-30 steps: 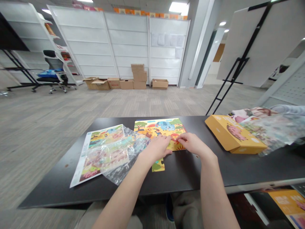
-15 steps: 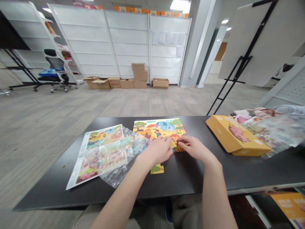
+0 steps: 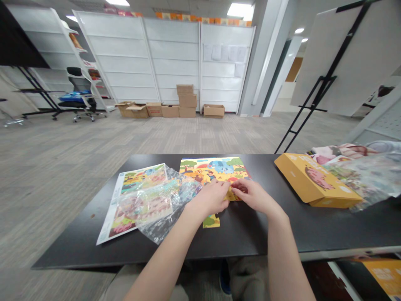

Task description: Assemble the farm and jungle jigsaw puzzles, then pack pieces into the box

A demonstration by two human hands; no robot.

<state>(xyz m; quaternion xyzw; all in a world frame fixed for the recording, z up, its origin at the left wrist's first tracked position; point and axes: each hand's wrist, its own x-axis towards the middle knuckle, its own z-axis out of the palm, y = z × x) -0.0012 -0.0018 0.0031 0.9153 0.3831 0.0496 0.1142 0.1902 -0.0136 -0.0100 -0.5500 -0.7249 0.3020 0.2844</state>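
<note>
A colourful jigsaw puzzle [image 3: 220, 167] with a blue elephant lies on the black table. My left hand [image 3: 215, 195] rests over its lower edge, fingers bent and pressed together; whatever is under the fingertips is hidden. My right hand [image 3: 249, 191] is beside it at the puzzle's lower right, thumb and fingers pinched over a puzzle part too small to make out. Just below my left hand lies a loose yellow and green puzzle piece [image 3: 211, 221]. Left of the puzzle, crumpled clear plastic [image 3: 163, 200] covers part of a printed picture sheet [image 3: 108, 221].
On the right of the black table [image 3: 78, 234] sit an open yellow box [image 3: 316, 179] and a clear plastic bag [image 3: 372, 179]. Beyond the table stand cardboard boxes [image 3: 188, 101], an office chair [image 3: 78, 94] and a whiteboard on a stand [image 3: 338, 58].
The view has shifted slightly, moving everything a little to the right. My right hand's fingers have moved closer to my left hand, and the reddish bit near them no longer shows.
</note>
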